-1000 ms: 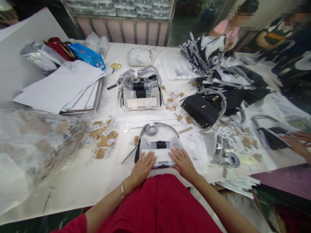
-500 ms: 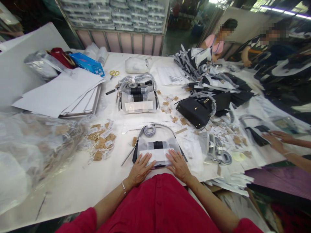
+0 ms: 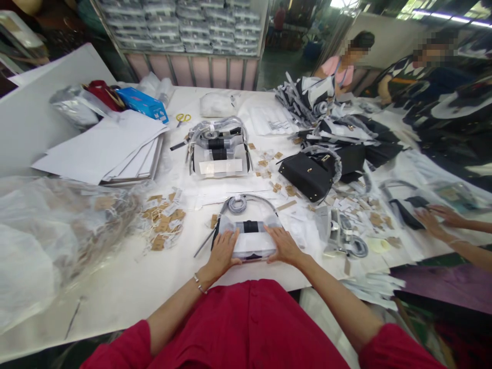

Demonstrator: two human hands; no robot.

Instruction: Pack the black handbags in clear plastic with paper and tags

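Note:
A wrapped handbag (image 3: 251, 226) lies on the table right in front of me, with a black middle band and a white paper strip (image 3: 254, 241) across its near part. Its handle arches away from me, and a wrapped coil (image 3: 237, 204) rests inside the arch. My left hand (image 3: 225, 250) grips the bag's left side, fingers on top and thumb at the near edge. On the right side my right hand (image 3: 283, 246) holds it the same way. Behind it sits a second wrapped handbag (image 3: 220, 154) with a similar strip.
Brown tags (image 3: 163, 223) lie to the left, beside plastic bags (image 3: 57, 246) and stacked white sheets (image 3: 103, 146). Yellow-handled scissors (image 3: 183, 118) are farther back. A black handbag (image 3: 307, 174) and a tape dispenser (image 3: 336, 230) are on the right, near a co-worker's hands (image 3: 432, 223).
My hands have gone from lying flat on the paper strip to gripping the bag's two sides, thumbs now at its near edge. The bag has barely moved.

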